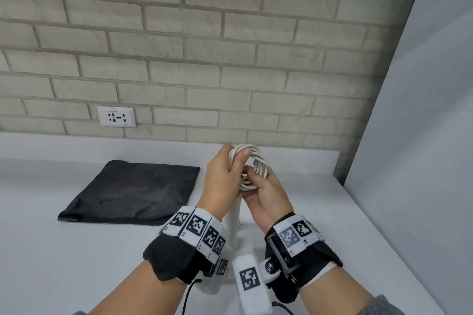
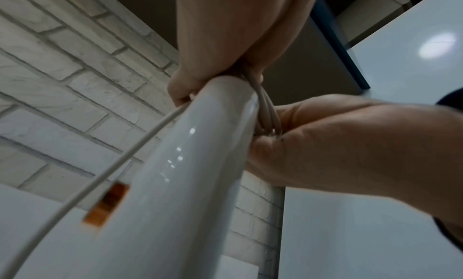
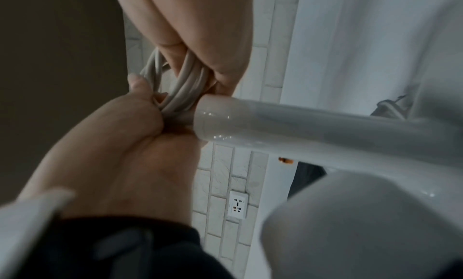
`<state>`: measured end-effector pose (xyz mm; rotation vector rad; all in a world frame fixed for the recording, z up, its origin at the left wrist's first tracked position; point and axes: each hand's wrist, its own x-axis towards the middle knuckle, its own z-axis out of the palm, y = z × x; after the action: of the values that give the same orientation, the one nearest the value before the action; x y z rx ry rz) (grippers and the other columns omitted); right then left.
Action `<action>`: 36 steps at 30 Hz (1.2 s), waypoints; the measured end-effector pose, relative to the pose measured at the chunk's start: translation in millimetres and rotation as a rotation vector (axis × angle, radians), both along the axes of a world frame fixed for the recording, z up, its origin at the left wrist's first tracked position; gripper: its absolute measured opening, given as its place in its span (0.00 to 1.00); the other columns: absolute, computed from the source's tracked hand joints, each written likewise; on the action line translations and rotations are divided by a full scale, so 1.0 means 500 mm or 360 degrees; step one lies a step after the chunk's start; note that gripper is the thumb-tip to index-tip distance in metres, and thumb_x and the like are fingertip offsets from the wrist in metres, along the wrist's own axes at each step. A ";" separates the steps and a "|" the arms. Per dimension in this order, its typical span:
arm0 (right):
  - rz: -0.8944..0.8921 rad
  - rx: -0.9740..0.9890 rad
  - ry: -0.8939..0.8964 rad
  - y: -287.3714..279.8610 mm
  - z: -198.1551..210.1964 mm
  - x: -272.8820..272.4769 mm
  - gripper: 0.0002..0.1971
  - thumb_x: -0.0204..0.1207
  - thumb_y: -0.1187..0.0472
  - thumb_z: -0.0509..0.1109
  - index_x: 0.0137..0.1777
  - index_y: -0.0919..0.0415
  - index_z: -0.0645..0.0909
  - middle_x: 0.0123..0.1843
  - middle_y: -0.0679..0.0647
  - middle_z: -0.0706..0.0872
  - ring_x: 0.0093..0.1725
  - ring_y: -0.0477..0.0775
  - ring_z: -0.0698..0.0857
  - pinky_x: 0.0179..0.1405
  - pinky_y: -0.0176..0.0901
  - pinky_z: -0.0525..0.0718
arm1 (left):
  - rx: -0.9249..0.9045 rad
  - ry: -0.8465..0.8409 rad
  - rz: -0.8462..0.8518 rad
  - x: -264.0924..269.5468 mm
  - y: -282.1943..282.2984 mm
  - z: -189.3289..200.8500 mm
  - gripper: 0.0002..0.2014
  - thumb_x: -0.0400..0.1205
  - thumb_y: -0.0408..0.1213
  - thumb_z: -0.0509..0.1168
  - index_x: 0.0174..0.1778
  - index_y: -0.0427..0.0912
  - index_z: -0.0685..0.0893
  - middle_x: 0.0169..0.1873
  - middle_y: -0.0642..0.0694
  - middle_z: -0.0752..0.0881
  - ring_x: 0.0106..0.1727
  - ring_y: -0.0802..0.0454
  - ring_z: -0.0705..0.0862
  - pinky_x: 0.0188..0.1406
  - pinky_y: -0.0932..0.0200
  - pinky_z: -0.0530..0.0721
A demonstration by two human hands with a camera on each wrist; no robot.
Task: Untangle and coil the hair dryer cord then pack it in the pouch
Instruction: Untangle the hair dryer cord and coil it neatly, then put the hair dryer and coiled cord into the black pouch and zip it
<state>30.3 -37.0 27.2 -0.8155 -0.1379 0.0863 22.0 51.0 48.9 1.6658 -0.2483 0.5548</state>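
Observation:
A white hair dryer (image 1: 234, 217) hangs handle-up between my wrists, its glossy handle (image 2: 185, 174) filling the left wrist view and crossing the right wrist view (image 3: 313, 125). Its off-white cord (image 1: 252, 161) is wound in several loops above the handle end. My left hand (image 1: 225, 174) grips the coil from the left, thumb over the top. My right hand (image 1: 266, 192) pinches the lower loops (image 3: 180, 93) from the right. One loose strand (image 2: 107, 174) runs down along the handle. The black pouch (image 1: 133, 192) lies flat on the counter to the left.
The white counter (image 1: 76, 263) meets a brick wall (image 1: 230, 59) with a wall socket (image 1: 117, 117) at the back left. A pale vertical panel (image 1: 422, 135) closes off the right side.

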 end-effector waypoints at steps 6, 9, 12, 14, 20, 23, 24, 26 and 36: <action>0.0234 0.0096 -0.0039 -0.020 0.009 0.000 0.11 0.80 0.68 0.55 0.56 0.65 0.77 0.37 0.57 0.83 0.37 0.51 0.85 0.38 0.40 0.86 | 0.0020 0.0038 0.0117 0.016 0.000 -0.009 0.12 0.81 0.48 0.61 0.34 0.47 0.74 0.37 0.42 0.80 0.39 0.49 0.80 0.40 0.54 0.78; 0.0300 0.0084 -0.0057 -0.027 0.020 -0.002 0.09 0.77 0.65 0.55 0.40 0.63 0.75 0.25 0.51 0.78 0.29 0.47 0.80 0.42 0.40 0.81 | 0.0037 0.0062 0.0115 0.020 0.000 -0.009 0.12 0.81 0.49 0.61 0.38 0.44 0.76 0.38 0.40 0.82 0.41 0.43 0.82 0.43 0.44 0.81; 0.0310 0.0053 -0.0090 -0.031 0.034 -0.011 0.09 0.77 0.67 0.55 0.36 0.59 0.71 0.18 0.47 0.71 0.23 0.44 0.73 0.38 0.38 0.75 | 0.0068 0.0075 0.0112 0.020 0.000 -0.009 0.17 0.81 0.49 0.60 0.42 0.36 0.77 0.37 0.36 0.82 0.39 0.38 0.83 0.39 0.40 0.83; 0.0226 -0.0205 -0.0178 -0.033 0.037 -0.017 0.07 0.75 0.74 0.58 0.44 0.64 0.76 0.19 0.46 0.73 0.24 0.43 0.76 0.35 0.36 0.80 | 0.0069 0.0063 0.0112 0.020 0.002 -0.015 0.16 0.81 0.49 0.60 0.38 0.37 0.76 0.34 0.38 0.80 0.34 0.43 0.80 0.35 0.44 0.82; -0.0286 -0.0993 -0.0112 -0.044 0.027 -0.029 0.21 0.72 0.77 0.64 0.62 0.58 0.73 0.50 0.55 0.77 0.41 0.53 0.85 0.34 0.43 0.89 | 0.0219 -0.0029 0.0162 0.023 0.001 -0.031 0.15 0.82 0.46 0.60 0.30 0.49 0.66 0.28 0.51 0.71 0.28 0.56 0.70 0.27 0.68 0.71; -0.0385 -0.1285 -0.0092 -0.051 0.026 -0.031 0.22 0.72 0.72 0.65 0.62 0.54 0.69 0.47 0.56 0.78 0.35 0.51 0.85 0.31 0.44 0.87 | 0.0253 -0.0061 0.0162 0.025 -0.008 -0.033 0.14 0.82 0.45 0.60 0.31 0.50 0.67 0.30 0.50 0.72 0.31 0.54 0.72 0.31 0.64 0.71; -0.0387 -0.1338 -0.0069 -0.054 0.027 -0.032 0.22 0.71 0.71 0.66 0.62 0.54 0.67 0.45 0.57 0.78 0.33 0.51 0.84 0.30 0.45 0.86 | 0.0260 -0.0075 0.0183 0.028 -0.008 -0.035 0.14 0.82 0.45 0.60 0.31 0.50 0.67 0.30 0.50 0.72 0.31 0.55 0.72 0.30 0.64 0.70; -0.0328 -0.1291 -0.0028 -0.061 0.032 -0.036 0.17 0.72 0.71 0.66 0.57 0.58 0.67 0.41 0.58 0.79 0.30 0.52 0.83 0.27 0.45 0.85 | 0.0288 -0.0119 0.0255 0.030 -0.010 -0.036 0.14 0.82 0.44 0.60 0.32 0.46 0.67 0.30 0.50 0.71 0.30 0.57 0.70 0.30 0.67 0.69; -0.0003 -0.1051 0.0095 -0.096 0.046 -0.060 0.11 0.72 0.81 0.60 0.48 0.65 0.71 0.32 0.59 0.80 0.26 0.51 0.83 0.34 0.44 0.87 | 0.0215 -0.0162 0.0361 0.028 -0.017 -0.037 0.15 0.82 0.44 0.60 0.32 0.45 0.66 0.26 0.48 0.73 0.28 0.49 0.73 0.29 0.59 0.72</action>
<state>0.3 -85.2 50.4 -1.4704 -0.0497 0.1586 36.2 42.4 30.3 1.8112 -0.1747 0.8096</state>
